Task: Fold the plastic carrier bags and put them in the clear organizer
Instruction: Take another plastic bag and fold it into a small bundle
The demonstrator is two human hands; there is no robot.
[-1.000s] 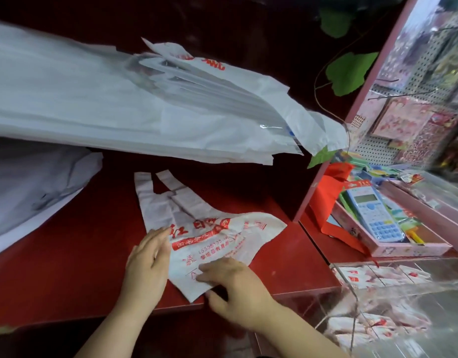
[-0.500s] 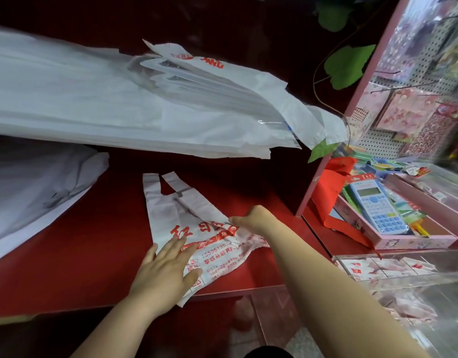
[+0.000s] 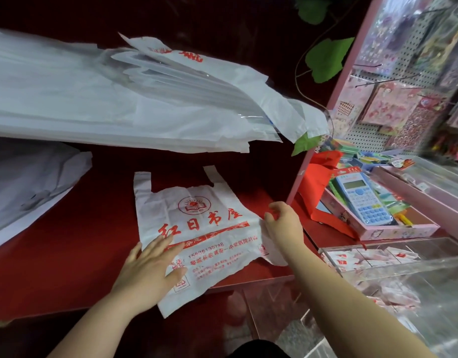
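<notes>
A white carrier bag [image 3: 204,223] with red print lies spread flat on the red counter [image 3: 55,254], handles pointing away from me. My left hand [image 3: 150,267] presses flat on the bag's lower left part, fingers straight. At the bag's right edge my right hand [image 3: 282,226] pinches the plastic between thumb and fingers. The clear organizer [image 3: 393,264] stands at the lower right and holds several folded bags with red print.
A big pile of white bags [image 3: 106,99] overhangs the back of the counter, and more white plastic [image 3: 29,187] lies at the left. To the right, a pink tray [image 3: 393,228] holds a blue calculator [image 3: 362,200], with a pink pegboard display [image 3: 403,86] behind it.
The bag was folded narrow a second ago; my right hand pulled its right side outward and it now lies opened wide. My left hand stayed pressing on the lower left part.
</notes>
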